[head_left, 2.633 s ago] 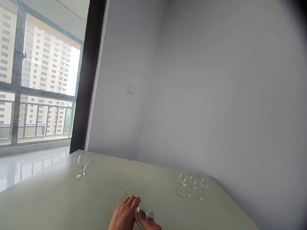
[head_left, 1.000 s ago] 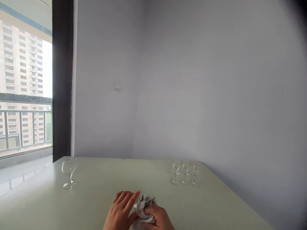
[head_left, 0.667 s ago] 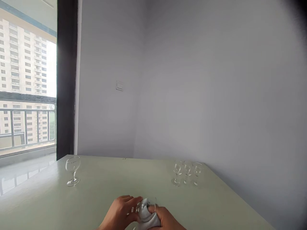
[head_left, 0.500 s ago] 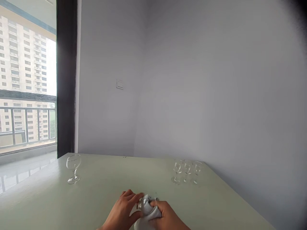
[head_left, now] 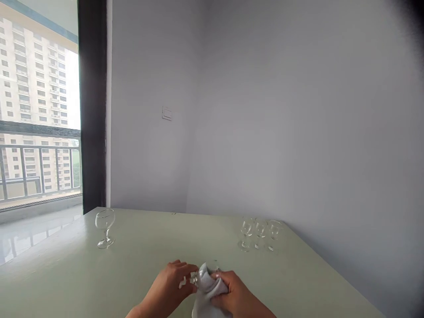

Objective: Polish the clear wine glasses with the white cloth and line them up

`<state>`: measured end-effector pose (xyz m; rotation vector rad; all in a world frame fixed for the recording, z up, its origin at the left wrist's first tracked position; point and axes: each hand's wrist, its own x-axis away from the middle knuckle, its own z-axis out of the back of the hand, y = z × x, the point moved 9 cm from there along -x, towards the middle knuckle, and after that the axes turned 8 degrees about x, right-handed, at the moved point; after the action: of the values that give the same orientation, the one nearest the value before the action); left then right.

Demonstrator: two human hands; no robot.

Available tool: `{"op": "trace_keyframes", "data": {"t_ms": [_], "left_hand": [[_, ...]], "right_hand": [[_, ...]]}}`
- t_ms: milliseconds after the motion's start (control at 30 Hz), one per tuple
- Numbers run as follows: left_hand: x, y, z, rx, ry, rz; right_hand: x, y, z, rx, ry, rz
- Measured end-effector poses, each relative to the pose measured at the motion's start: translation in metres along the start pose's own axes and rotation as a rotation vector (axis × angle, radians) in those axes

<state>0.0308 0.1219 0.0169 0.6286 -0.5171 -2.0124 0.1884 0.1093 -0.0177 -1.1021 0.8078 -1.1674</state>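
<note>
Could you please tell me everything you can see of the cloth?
The cloth is pale grey, looks like soft fabric, and is bunched into thick folds at the top, with a looser part running down to the picture's bottom edge, where it is cut off. The right hand grips it. It is wrapped against a clear glass, partly hiding it, near the left hand. Whether it touches the table cannot be told.

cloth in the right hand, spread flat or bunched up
Bunched up: the light grey cloth shows gathered folds in the right hand, against the glass that the left hand holds.
</note>
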Motion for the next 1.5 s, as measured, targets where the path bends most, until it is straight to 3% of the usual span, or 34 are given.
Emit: {"op": "trace_keyframes", "data": {"t_ms": [67,133,200,267,367,400,467,533,600,700,867,933,1033,1100,1200,1300,1333,1400,1500], "left_hand": [[0.002,0.018,0.013,-0.228,0.190,-0.101],[0.004,0.029,0.014,-0.351,0.221,-0.162],[0.003,0.025,0.013,-0.307,0.165,-0.132],[0.001,0.010,0.009,-0.112,0.061,-0.010],[0.004,-0.010,-0.016,0.235,-0.189,0.177],[0.005,-0.012,-0.022,0.265,-0.221,0.198],[0.003,-0.006,-0.016,0.133,-0.103,0.129],[0.004,0.011,0.000,-0.136,0.130,-0.044],[0.008,0.030,0.007,-0.339,0.265,-0.212],[0.006,0.029,0.006,-0.368,0.209,-0.247],[-0.003,-0.003,-0.009,0.028,-0.043,0.007],[-0.002,0.000,-0.010,-0.003,-0.006,-0.022],[0.003,0.016,0.001,-0.228,0.183,-0.167],[0.005,0.019,0.004,-0.278,0.213,-0.193],[0.002,0.007,0.004,-0.103,0.127,-0.088],[0.000,-0.011,-0.018,0.273,-0.151,0.096],[0.000,-0.014,-0.022,0.330,-0.189,0.137],[-0.003,-0.016,-0.012,0.234,-0.068,0.121],[0.001,0.004,0.013,-0.151,0.244,-0.133]], "right_hand": [[-0.009,0.000,-0.005,-0.240,-0.016,0.029],[-0.014,0.006,-0.010,-0.377,-0.055,0.005],[-0.014,0.011,-0.008,-0.302,-0.074,-0.024],[-0.009,0.014,-0.002,-0.091,-0.097,-0.034],[-0.001,0.010,0.009,0.181,-0.129,0.017],[-0.001,0.009,0.010,0.200,-0.136,0.030],[-0.005,0.008,0.011,0.092,-0.124,0.040],[-0.012,0.008,0.005,-0.157,-0.113,0.039],[-0.018,0.010,-0.001,-0.404,-0.094,0.031],[-0.019,0.012,-0.007,-0.456,-0.097,0.002],[-0.009,-0.004,0.003,-0.012,-0.154,0.107],[-0.009,-0.006,0.004,-0.025,-0.138,0.087],[-0.015,-0.005,-0.004,-0.250,-0.078,0.052],[-0.016,-0.009,-0.013,-0.351,-0.086,0.072],[-0.007,-0.019,-0.015,-0.174,-0.119,0.085],[0.005,-0.034,-0.006,0.119,-0.142,0.134],[0.007,-0.037,-0.005,0.159,-0.149,0.149],[0.004,-0.037,-0.004,0.118,-0.135,0.142],[-0.011,-0.023,-0.009,-0.182,-0.077,0.117]]}}
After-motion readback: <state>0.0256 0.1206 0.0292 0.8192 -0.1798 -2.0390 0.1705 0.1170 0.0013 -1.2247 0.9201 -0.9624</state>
